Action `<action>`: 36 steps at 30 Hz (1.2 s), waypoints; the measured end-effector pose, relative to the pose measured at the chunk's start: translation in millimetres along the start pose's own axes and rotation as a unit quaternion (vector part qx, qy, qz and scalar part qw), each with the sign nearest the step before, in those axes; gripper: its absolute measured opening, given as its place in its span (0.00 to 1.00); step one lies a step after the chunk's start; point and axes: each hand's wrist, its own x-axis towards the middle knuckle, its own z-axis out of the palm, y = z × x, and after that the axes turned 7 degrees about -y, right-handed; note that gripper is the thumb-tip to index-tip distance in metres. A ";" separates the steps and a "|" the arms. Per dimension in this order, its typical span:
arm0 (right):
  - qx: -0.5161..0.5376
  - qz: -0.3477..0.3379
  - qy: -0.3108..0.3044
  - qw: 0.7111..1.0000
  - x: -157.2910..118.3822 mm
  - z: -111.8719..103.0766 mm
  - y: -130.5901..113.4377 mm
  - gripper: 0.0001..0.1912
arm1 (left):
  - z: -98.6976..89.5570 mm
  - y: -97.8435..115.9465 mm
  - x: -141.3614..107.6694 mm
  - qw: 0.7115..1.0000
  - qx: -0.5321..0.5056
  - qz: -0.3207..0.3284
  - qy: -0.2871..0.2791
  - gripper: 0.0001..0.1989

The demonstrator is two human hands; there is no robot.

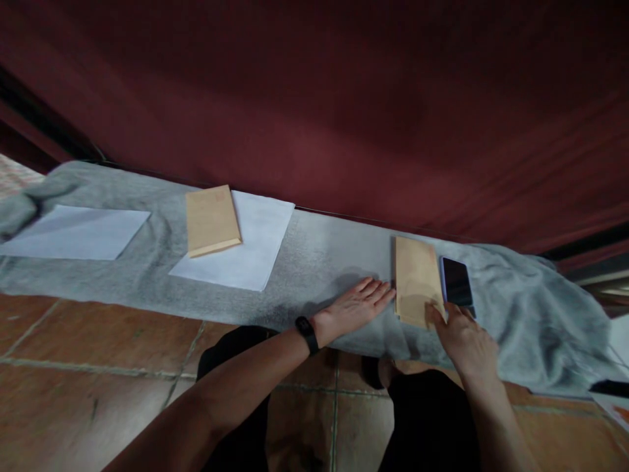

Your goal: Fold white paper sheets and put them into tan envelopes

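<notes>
On the grey cloth (334,242) lie tan envelopes (417,272), white paper (260,229) and a black-screened phone (457,282) edged in lilac; behind the cloth is a maroon panel (314,131), in front brown tiles (113,334) with pale joints.

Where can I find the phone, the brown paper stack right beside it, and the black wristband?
Phone (457,282): head view, on its dark screen.
Brown paper stack (417,275): head view, on the middle of its top face.
Black wristband (308,336): head view, near the middle of the band.

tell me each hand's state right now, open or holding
Left hand: open, empty, fingertips by the brown stack beside the phone.
Right hand: at the stack's near corner; grip can't be told.
</notes>
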 end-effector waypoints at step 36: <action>0.280 -0.295 0.072 0.911 52.6 51.4 -93.6 0.22 | -16.4 -107.0 -85.0 0.805 -0.092 -0.585 -0.010 0.35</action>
